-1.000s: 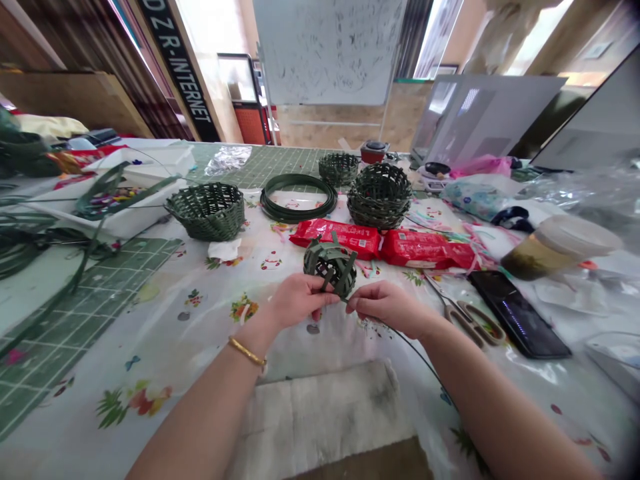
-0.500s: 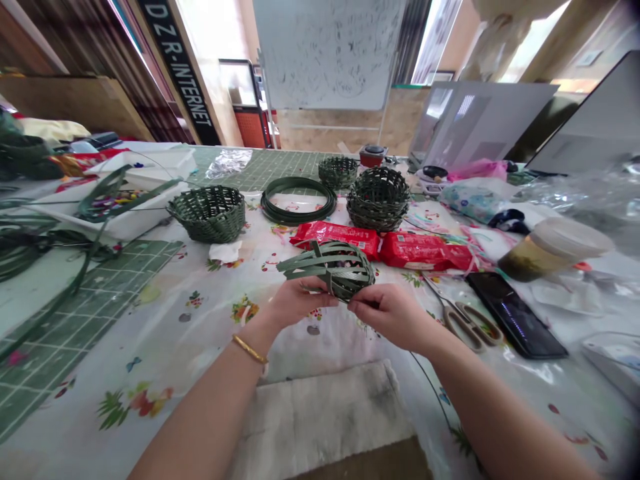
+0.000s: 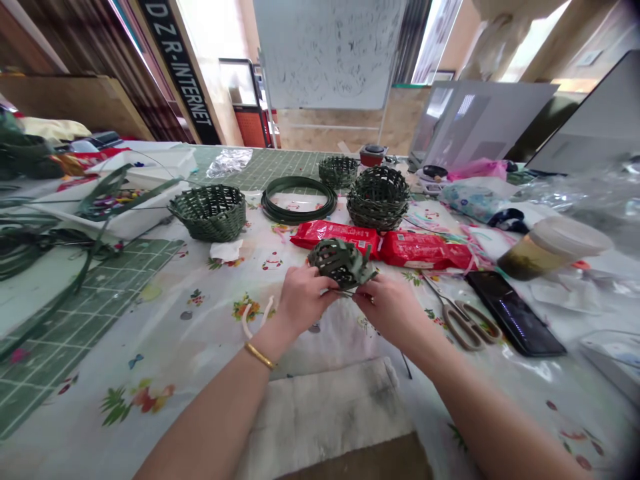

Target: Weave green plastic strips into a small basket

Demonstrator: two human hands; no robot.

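My left hand point(image 3: 303, 300) and right hand point(image 3: 387, 307) both grip a small green basket point(image 3: 340, 261), held just above the middle of the bench point(image 3: 525, 400) with its flowered cloth point(image 3: 165, 360); a whiteboard point(image 3: 330, 53) stands at the far wall.

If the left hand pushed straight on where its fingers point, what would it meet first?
The small green woven basket, which the left hand grips; past that, probably the red packet, though depth is unclear.
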